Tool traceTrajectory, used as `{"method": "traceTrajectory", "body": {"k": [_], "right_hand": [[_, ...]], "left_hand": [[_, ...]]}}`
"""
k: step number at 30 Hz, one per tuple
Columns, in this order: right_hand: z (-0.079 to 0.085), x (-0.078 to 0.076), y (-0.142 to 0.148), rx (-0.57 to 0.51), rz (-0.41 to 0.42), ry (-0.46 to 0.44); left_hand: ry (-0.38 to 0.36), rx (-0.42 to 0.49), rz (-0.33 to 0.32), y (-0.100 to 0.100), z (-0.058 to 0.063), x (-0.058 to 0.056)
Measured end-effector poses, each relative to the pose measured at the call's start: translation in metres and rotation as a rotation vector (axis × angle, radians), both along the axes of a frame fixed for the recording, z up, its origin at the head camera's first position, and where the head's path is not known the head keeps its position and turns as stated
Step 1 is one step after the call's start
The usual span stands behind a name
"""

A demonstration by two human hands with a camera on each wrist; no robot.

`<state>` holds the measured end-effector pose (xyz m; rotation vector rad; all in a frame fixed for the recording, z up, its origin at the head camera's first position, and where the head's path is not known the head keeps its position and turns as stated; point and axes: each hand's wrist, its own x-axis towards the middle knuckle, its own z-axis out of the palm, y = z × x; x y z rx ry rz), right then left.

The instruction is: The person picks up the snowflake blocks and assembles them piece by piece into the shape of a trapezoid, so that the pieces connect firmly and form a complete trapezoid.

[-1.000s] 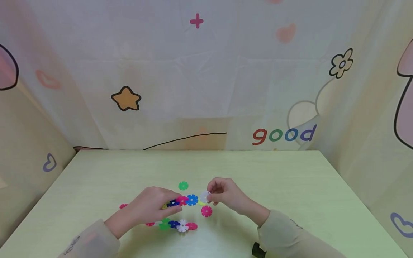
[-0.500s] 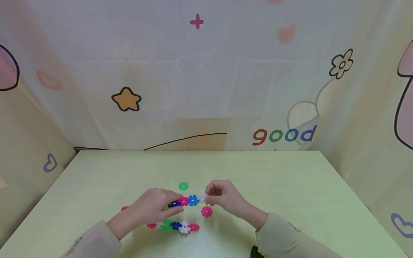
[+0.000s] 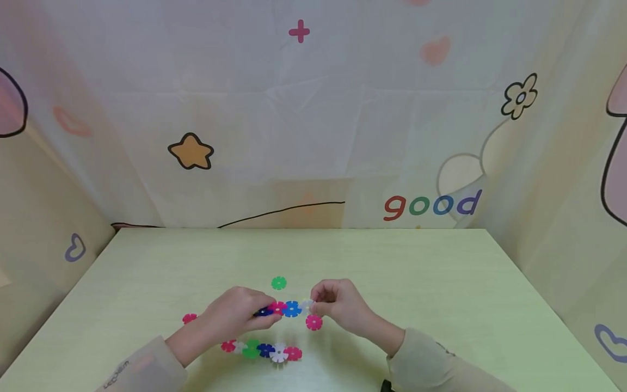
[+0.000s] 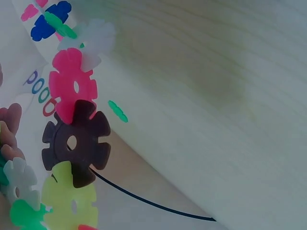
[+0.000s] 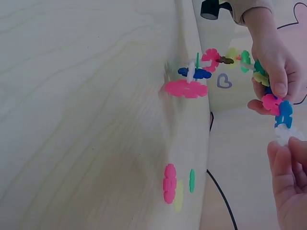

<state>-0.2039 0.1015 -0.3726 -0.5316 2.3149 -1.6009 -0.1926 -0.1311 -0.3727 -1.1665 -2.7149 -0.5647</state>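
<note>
"Head view first: what does the left hand (image 3: 234, 313) have?"

"Thumb and fingers grip the flower chain (image 3: 277, 308) around the dark blue flower (image 3: 264, 312). The chain is held above the middle of the table (image 3: 416, 261), its free stretch pointing right."

"And the right hand (image 3: 343, 305)?"

"Thumb and fingertips are drawn together, pinching the white flower (image 3: 306, 305) at the chain's right end, beside the blue flower (image 3: 292, 309)."

"Do those two touch?"

"Yes, the right wrist view shows them touching. I can't tell how firmly they are slotted together."

"What lies round about?"

"A loose pink flower (image 3: 314, 322) lies just on the near side of the right fingertips, with a yellow flower (image 5: 178, 195) beside it. A green flower (image 3: 278, 282) lies farther off, beyond the chain. On the near side runs a row of overlapping flowers (image 3: 251, 348); the left forearm hides whether it joins the chain."

"Behind?"

"A printed cloth (image 3: 235, 65) at the table's far edge."
</note>
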Motion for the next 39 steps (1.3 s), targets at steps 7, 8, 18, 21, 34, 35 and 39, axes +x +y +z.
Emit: {"method": "traceTrajectory", "body": {"k": [7, 8, 18, 21, 34, 35, 39], "right_hand": [[0.002, 0.005, -0.001, 0.008, -0.016, 0.017], [0.002, 0.005, -0.001, 0.008, -0.019, 0.021], [-0.002, 0.005, -0.001, -0.012, -0.008, -0.011], [-0.004, 0.004, 0.000, -0.015, -0.005, -0.018], [-0.002, 0.005, 0.002, 0.002, 0.069, -0.007], [-0.002, 0.005, 0.003, 0.005, 0.076, -0.008], [-0.001, 0.001, 0.006, -0.006, 0.073, -0.019]], "left_hand": [[-0.055, 0.014, -0.007, 0.001, 0.001, 0.002], [-0.054, 0.021, -0.014, 0.001, 0.002, 0.003], [-0.086, 0.042, -0.068, 0.002, 0.004, 0.007], [-0.108, 0.038, -0.072, 0.002, 0.005, 0.009], [-0.143, 0.035, -0.068, 0.003, 0.003, 0.013], [-0.138, 0.034, -0.070, 0.004, 0.004, 0.013], [-0.097, 0.040, -0.067, 0.006, 0.006, 0.013]]}}
